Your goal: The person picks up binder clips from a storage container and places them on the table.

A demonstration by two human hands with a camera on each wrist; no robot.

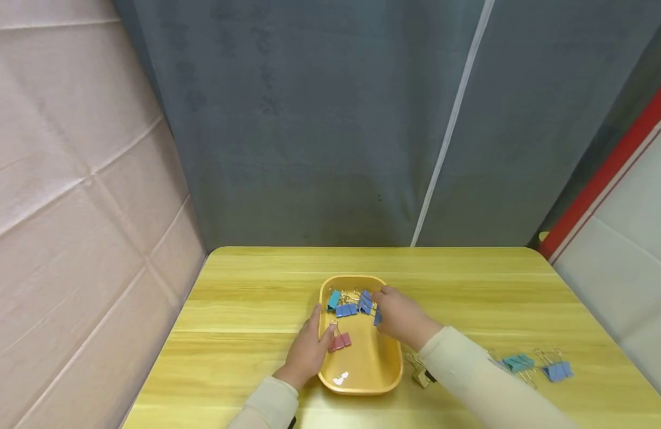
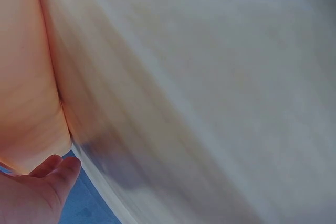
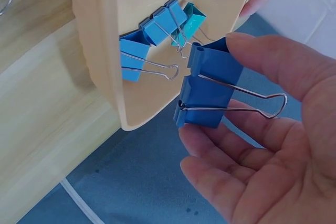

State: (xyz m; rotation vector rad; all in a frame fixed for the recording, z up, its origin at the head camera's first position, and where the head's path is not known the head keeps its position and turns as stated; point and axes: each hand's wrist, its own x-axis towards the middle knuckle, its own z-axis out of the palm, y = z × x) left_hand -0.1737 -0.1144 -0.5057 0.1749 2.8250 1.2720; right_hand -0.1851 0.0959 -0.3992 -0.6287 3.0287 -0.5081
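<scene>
A yellow plastic tray [image 1: 362,391] stands on the table. My left hand [image 1: 304,351] holds its left rim, thumb over the inside and fingers along the outer wall; the left wrist view shows fingertips [image 2: 68,169] at that wall. My right hand [image 1: 405,316] is over the tray's right side. Between its thumb and fingers it pinches a blue binder clip [image 3: 212,85], wire handles toward the palm. Inside the tray lie a teal binder clip [image 1: 334,300], two blue binder clips [image 1: 346,310] and a pink binder clip [image 1: 340,341].
Right of the tray on the wooden table [image 1: 244,333] are a yellow binder clip [image 1: 420,375], partly behind the right forearm, a teal clip [image 1: 519,362] and a blue clip [image 1: 558,370]. A grey curtain [image 1: 309,149] hangs behind the table.
</scene>
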